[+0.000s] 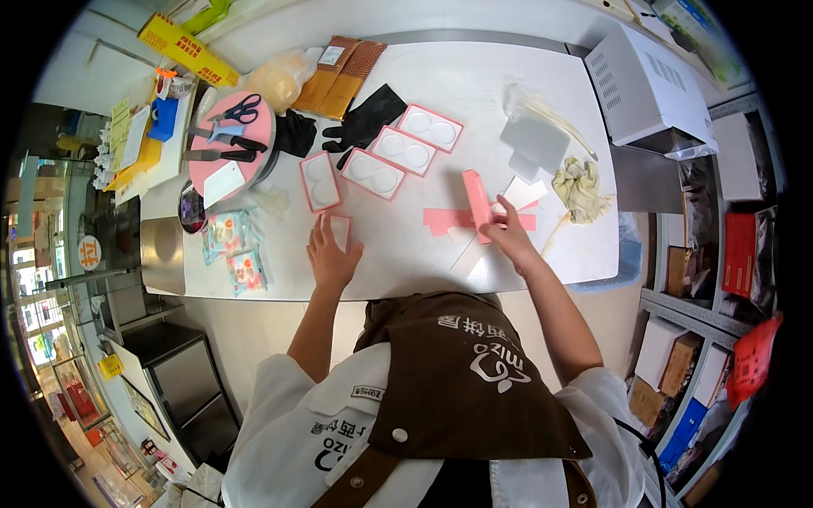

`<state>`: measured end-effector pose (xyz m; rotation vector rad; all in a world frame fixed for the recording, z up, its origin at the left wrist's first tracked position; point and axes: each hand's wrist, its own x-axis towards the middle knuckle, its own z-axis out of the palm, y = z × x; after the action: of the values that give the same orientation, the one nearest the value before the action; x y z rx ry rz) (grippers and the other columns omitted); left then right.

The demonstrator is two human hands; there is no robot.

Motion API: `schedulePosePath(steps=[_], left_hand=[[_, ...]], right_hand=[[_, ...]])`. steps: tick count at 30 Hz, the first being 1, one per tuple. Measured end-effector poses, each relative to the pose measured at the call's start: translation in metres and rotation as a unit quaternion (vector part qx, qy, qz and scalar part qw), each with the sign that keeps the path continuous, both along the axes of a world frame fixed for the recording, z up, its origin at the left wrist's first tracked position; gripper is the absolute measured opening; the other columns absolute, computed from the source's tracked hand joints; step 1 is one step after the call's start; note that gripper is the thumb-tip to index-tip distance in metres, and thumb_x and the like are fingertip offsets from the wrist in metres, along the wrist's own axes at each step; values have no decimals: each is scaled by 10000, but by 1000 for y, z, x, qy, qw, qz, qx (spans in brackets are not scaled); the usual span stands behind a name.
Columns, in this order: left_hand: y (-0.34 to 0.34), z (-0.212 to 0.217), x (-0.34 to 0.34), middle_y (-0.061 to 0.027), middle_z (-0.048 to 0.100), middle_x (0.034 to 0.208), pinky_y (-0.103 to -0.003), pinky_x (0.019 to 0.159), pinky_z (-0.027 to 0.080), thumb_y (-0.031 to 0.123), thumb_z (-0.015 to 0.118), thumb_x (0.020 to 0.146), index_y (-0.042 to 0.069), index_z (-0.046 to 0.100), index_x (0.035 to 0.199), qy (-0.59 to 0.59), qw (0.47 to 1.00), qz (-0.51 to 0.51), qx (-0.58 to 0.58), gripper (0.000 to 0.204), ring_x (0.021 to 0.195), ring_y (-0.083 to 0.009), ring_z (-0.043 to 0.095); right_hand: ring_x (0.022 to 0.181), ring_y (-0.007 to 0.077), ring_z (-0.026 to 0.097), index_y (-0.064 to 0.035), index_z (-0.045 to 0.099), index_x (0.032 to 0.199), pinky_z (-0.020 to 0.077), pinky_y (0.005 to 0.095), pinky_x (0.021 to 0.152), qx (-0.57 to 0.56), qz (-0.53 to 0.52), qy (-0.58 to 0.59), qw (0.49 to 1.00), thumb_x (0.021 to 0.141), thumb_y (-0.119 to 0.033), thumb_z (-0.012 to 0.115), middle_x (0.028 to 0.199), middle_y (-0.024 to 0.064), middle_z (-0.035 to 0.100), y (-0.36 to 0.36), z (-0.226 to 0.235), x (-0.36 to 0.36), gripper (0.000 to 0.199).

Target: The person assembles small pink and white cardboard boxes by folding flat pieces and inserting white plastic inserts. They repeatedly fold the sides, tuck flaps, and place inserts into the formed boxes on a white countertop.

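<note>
My left hand (332, 258) is at the near middle of the table, its fingers and thumb spanning a small pink-edged box (340, 229). The hand covers much of that box. Just beyond stands another pink-edged box (320, 182) with two round white wells, and several more like it, such as this box (373, 174), form a slanting row to its right. My right hand (511, 235) grips a narrow pink box sleeve (478, 203), tilted up over a spread of flat pink card strips (442, 220) and white card pieces (466, 254).
At left, a pink round turntable (199, 169) carries scissors and knives, beside a phone (192, 206) and printed packets (227, 235). Black gloves (369, 117) and a brown padded envelope (343, 76) lie farther back. A crumpled cloth (581, 190) and a white appliance (644, 89) are right.
</note>
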<state>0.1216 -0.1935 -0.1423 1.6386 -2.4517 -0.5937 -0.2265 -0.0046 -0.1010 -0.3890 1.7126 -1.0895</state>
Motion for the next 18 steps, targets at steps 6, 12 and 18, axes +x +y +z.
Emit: schedulePosePath(steps=[6, 12, 18], left_hand=[[17, -5, 38, -246, 376, 1570, -537, 1139, 400, 305, 788, 807, 111, 351, 1565, -56, 996, 64, -10, 896, 1403, -465, 430], [-28, -17, 79, -259, 371, 1576, -532, 1139, 402, 300, 778, 828, 93, 436, 1516, -4, 981, 162, -103, 796, 1391, -466, 441], [-119, -2, -1, -203, 324, 1637, -547, 1148, 387, 374, 735, 878, 101, 509, 1478, -20, 977, 196, -78, 696, 1431, -455, 398]], right_hand=[[1206, 276, 588, -108, 254, 1645, 497, 413, 1019, 12, -7, 84, 996, 847, -355, 820, 1401, 204, 515, -40, 3, -44, 1009], [1256, 324, 570, -81, 370, 1589, 501, 461, 1027, -63, 95, 354, 928, 846, -334, 809, 1428, 219, 522, -87, -48, -112, 900], [1300, 427, 521, -190, 494, 1515, 455, 521, 1076, 57, 165, 577, 798, 825, -399, 804, 1508, 180, 503, -179, -41, -135, 785]])
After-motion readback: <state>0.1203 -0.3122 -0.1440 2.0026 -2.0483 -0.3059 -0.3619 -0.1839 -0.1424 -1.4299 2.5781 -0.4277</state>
